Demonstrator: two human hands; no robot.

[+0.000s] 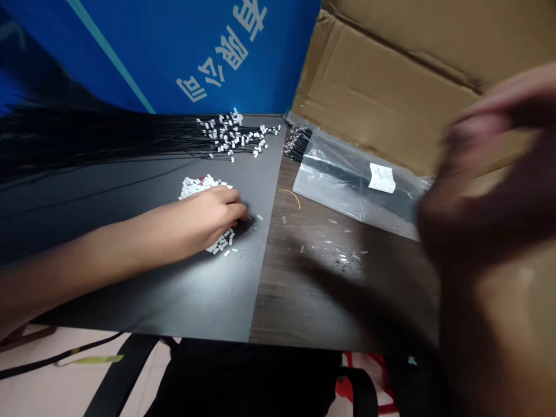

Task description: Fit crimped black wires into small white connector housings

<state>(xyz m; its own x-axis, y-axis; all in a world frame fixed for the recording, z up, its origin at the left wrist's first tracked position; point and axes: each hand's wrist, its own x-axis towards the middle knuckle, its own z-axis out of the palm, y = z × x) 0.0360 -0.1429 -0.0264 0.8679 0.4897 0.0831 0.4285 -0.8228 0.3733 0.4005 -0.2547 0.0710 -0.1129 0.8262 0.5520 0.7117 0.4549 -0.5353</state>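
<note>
My left hand (217, 211) rests over a pile of small white plastic connector housings (223, 240) on the grey mat. Its fingers are curled together and point down; whatever may be between the fingertips is hidden. Raised close to the camera at the right is my right hand (469, 168), smeared by motion, so its fingers and anything in them cannot be made out. Beyond the pile lies a thick bundle of black wires (143, 136) with white connectors (234, 136) on their ends.
A clear plastic bag (339, 185) of black wires with bare metal ends lies against a cardboard box (373, 92). Tiny clear and metal bits (341, 258) are scattered over the dark wood tabletop (295, 313), near a yellow strand (293, 196). A blue panel (174, 40) stands behind.
</note>
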